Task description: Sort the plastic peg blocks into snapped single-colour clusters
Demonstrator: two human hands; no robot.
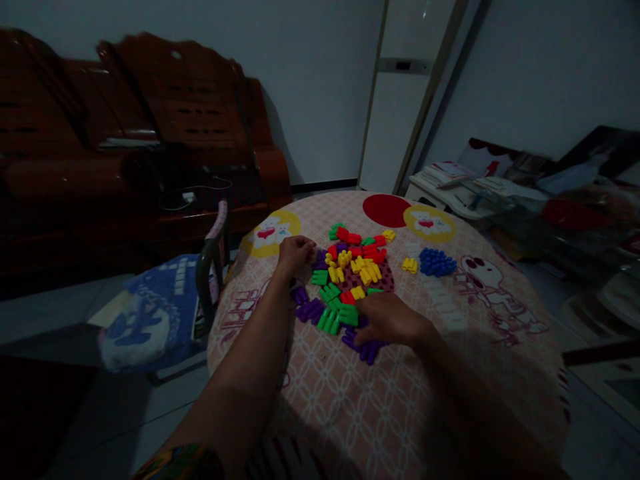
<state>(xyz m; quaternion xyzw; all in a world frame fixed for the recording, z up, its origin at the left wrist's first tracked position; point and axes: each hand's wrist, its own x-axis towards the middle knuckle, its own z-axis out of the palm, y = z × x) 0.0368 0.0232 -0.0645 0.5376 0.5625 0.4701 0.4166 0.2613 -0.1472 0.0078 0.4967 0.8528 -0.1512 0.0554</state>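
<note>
Several plastic toy building blocks with rounded finger-like ribs lie in a loose pile on a round table. Near the pile's left edge is my left hand (296, 255), its fingers curled together beside a purple block (321, 259); whatever they hold is hidden. My right hand (384, 317) reaches in from the right, thumb and fingers closed around a purple block (362, 323) at the pile's near right. Green blocks (330, 320) lie just left of those fingers. Yellow blocks (367, 270) and red blocks (374, 253) lie farther back.
Blue blocks (437, 263) stand grouped at the right, with a yellow block (410, 266) beside them. A patterned cloth (350, 407) covers the table. Left of it is a chair with a blue cover (150, 320); a wooden sofa (190, 107) stands behind. Cluttered furniture (480, 193) is at right.
</note>
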